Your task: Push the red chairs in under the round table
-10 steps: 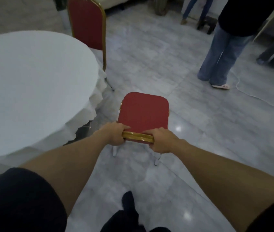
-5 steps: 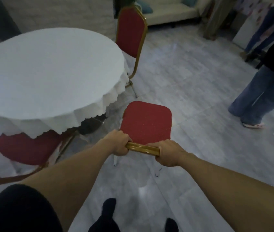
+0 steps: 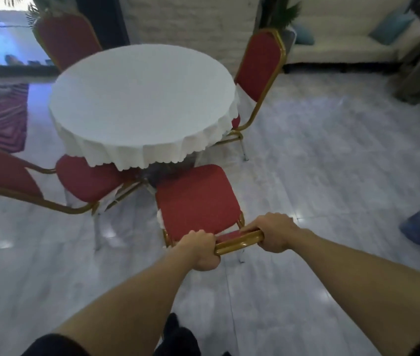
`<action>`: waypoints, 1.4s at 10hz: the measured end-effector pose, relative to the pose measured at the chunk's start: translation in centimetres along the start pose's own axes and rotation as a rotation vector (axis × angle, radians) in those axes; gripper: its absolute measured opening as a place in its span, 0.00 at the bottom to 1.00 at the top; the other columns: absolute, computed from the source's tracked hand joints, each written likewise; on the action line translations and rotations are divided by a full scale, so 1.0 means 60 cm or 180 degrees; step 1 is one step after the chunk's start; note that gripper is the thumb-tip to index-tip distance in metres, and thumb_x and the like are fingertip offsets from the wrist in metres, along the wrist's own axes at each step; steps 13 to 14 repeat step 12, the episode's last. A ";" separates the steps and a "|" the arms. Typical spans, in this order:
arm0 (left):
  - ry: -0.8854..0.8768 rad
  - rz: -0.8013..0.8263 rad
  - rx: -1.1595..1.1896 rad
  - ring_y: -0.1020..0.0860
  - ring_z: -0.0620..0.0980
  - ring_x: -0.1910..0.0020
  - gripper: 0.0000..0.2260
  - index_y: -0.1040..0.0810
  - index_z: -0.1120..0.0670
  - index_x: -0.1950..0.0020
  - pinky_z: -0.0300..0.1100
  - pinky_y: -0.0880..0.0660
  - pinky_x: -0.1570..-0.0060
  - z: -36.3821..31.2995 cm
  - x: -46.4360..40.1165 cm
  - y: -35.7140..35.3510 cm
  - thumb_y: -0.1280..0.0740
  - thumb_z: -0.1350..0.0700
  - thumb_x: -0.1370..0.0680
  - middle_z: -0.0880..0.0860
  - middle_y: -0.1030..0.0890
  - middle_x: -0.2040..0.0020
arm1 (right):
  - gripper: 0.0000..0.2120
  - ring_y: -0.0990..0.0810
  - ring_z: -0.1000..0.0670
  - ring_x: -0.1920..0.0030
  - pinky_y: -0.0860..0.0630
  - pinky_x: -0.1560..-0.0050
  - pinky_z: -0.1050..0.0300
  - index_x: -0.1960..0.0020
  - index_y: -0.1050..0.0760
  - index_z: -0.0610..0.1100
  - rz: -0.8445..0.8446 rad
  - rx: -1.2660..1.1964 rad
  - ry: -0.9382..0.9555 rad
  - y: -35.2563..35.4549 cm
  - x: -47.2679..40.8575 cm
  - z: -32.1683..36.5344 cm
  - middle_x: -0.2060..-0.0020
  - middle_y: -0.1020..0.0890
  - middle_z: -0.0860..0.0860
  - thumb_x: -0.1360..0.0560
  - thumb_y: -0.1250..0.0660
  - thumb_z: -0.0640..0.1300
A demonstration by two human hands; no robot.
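Both grips clenched on gold top rail point(image 3: 237, 242) of red chair point(image 3: 196, 201): left hand point(image 3: 200, 249) at rail's left end, right hand point(image 3: 273, 231) at right end. Chair seat front sits just at tablecloth edge of round bench point(image 3: 139, 98), w/ 3 more red chairs around it.

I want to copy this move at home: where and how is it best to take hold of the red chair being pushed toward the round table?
Grip the gold top rail of the backrest from behind the red chair, one hand near each end, as the left hand and right hand do. The rail is a round bar facing you, and the seat points at the round table, so a straight push probably slides it under.
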State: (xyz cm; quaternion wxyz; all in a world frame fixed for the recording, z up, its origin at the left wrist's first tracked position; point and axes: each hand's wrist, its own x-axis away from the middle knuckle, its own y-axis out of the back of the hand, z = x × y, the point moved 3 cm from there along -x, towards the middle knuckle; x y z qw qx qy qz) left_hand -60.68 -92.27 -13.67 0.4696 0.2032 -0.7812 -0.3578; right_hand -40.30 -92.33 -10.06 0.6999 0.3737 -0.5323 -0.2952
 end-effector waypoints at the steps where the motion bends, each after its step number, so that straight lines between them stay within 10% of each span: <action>1: 0.0100 -0.0034 0.0641 0.20 0.59 0.50 0.18 0.23 0.47 0.39 0.55 0.21 0.44 -0.021 -0.016 -0.008 0.37 0.50 0.29 0.54 0.19 0.49 | 0.25 0.23 0.50 0.54 0.31 0.56 0.55 0.30 0.24 0.68 0.0067 0.0146 0.0138 0.021 -0.011 -0.029 0.44 0.16 0.55 0.20 0.36 0.42; 6: 0.0440 -0.0209 0.1070 0.21 0.58 0.52 0.18 0.23 0.49 0.38 0.52 0.21 0.48 0.031 -0.205 0.173 0.37 0.55 0.28 0.55 0.20 0.48 | 0.30 0.19 0.50 0.55 0.35 0.68 0.59 0.34 0.24 0.75 0.0009 0.0397 0.0355 0.179 -0.264 -0.132 0.55 0.17 0.59 0.22 0.36 0.40; 10: 0.0675 0.0150 0.0906 0.21 0.56 0.49 0.22 0.24 0.44 0.37 0.55 0.20 0.45 0.076 -0.254 0.228 0.36 0.51 0.31 0.52 0.20 0.48 | 0.22 0.19 0.51 0.53 0.24 0.56 0.54 0.35 0.22 0.66 0.0498 0.0370 0.0793 0.220 -0.358 -0.155 0.55 0.18 0.59 0.27 0.30 0.48; 12: 0.1082 0.0685 0.0957 0.26 0.56 0.31 0.58 0.37 0.44 0.20 0.55 0.26 0.34 0.058 -0.252 0.337 0.24 0.24 0.46 0.48 0.30 0.25 | 0.40 0.22 0.49 0.33 0.26 0.34 0.54 0.24 0.25 0.54 0.1398 -0.0060 0.0791 0.310 -0.369 -0.178 0.31 0.21 0.56 0.34 0.16 0.59; 14: 0.1082 0.0685 0.0957 0.26 0.56 0.31 0.58 0.37 0.44 0.20 0.55 0.26 0.34 0.058 -0.252 0.337 0.24 0.24 0.46 0.48 0.30 0.25 | 0.40 0.22 0.49 0.33 0.26 0.34 0.54 0.24 0.25 0.54 0.1398 -0.0060 0.0791 0.310 -0.369 -0.178 0.31 0.21 0.56 0.34 0.16 0.59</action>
